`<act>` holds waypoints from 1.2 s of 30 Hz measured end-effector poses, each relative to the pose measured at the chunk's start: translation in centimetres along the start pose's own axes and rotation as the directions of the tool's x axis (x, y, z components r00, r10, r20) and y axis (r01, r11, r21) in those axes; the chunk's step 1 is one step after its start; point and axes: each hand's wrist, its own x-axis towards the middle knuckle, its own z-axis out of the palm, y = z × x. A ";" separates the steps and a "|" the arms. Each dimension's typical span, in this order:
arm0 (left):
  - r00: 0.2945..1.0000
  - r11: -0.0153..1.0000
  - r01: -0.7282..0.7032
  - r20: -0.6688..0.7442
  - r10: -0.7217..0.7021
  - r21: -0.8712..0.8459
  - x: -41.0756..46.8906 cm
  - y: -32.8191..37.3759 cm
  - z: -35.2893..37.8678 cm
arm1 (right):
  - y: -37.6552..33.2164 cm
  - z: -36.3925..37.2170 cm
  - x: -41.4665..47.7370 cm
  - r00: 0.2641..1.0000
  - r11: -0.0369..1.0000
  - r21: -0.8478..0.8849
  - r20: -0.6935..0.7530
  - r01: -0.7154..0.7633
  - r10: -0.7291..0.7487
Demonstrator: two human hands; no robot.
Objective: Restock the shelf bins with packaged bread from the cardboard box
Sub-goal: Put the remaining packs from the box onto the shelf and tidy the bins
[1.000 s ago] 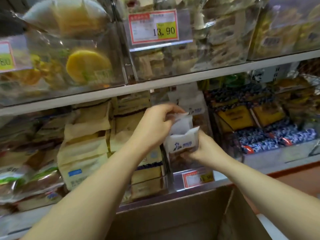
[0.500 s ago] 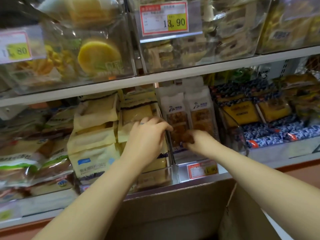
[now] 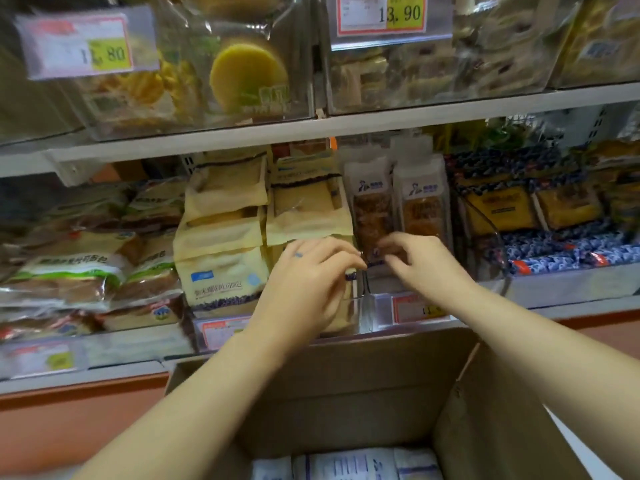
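Two white packs of brown bread (image 3: 372,202) stand upright side by side in a clear shelf bin (image 3: 369,311) on the lower shelf. My right hand (image 3: 426,268) is at the bin's front, its curved fingertips touching the lower end of the left pack. My left hand (image 3: 304,282) hovers just left of it with loosely curled fingers by the bin's side wall, holding nothing. The open cardboard box (image 3: 346,351) sits below my arms. Several white bread packs (image 3: 349,465) lie at its bottom.
Cream-coloured bread packs (image 3: 221,268) are stacked left of the bin, and green-labelled loaves (image 3: 69,275) lie further left. Blue and yellow packs (image 3: 540,230) fill the right side. An upper shelf (image 3: 346,126) carries clear bins with price tags (image 3: 381,12).
The white pack I held in both hands went into the bin and now stands upright. My hands have drawn back slightly to the bin's front. The camera tipped down, showing the box's inside.
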 end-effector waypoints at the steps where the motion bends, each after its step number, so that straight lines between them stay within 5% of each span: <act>1: 1.000 1.000 -0.013 -0.005 0.013 -0.005 -1.1 0.4 0.0 | -0.6 -0.6 -1.6 0.995 0.997 -0.002 -0.073 0.075 -0.075; 6: 0.997 0.998 -0.021 0.069 0.025 -0.058 -6.9 1.9 1.4 | -2.7 -1.0 -8.5 0.944 0.942 -0.072 0.000 0.329 -0.330; 8: 0.968 0.998 0.030 0.249 -0.017 -0.047 -9.1 2.7 2.7 | -2.9 0.7 -10.3 0.929 0.929 -0.102 0.145 0.355 -0.339; 10: 0.818 0.989 0.140 0.559 -0.138 0.039 -10.9 2.9 4.5 | -3.1 2.9 -11.4 0.884 0.929 -0.173 0.402 0.328 -0.237; 12: 0.553 0.960 0.242 0.794 -0.254 0.139 -12.2 2.2 6.5 | -3.0 5.4 -11.9 0.725 0.921 -0.258 0.688 0.292 -0.036; 13: 0.438 0.947 0.275 0.855 -0.279 0.168 -12.7 1.7 7.4 | -2.9 6.8 -12.1 0.618 0.913 -0.288 0.784 0.289 0.052; 15: 0.317 0.933 0.284 0.897 -0.310 0.222 -13.9 0.5 9.3 | -2.3 9.8 -12.5 0.484 0.898 -0.326 0.862 0.297 0.153; 21: 0.228 0.960 0.131 0.935 -0.274 0.249 -17.3 -1.0 14.6 | 1.1 17.6 -13.8 0.295 0.888 -0.344 0.921 0.304 0.256; 27: 0.133 0.932 0.275 0.951 -0.280 0.236 -22.0 -2.7 20.5 | 6.4 24.0 -15.1 0.210 0.917 -0.357 0.924 0.178 0.319; 32: 0.227 0.897 0.384 0.920 -0.320 0.218 -27.2 -2.5 24.1 | 10.2 28.0 -19.7 0.261 0.934 -0.347 0.897 -0.089 0.358; 36: 0.154 0.784 0.580 0.915 -0.372 0.221 -29.5 -2.6 25.4 | 11.2 28.5 -23.0 0.368 0.926 -0.301 0.854 -0.228 0.368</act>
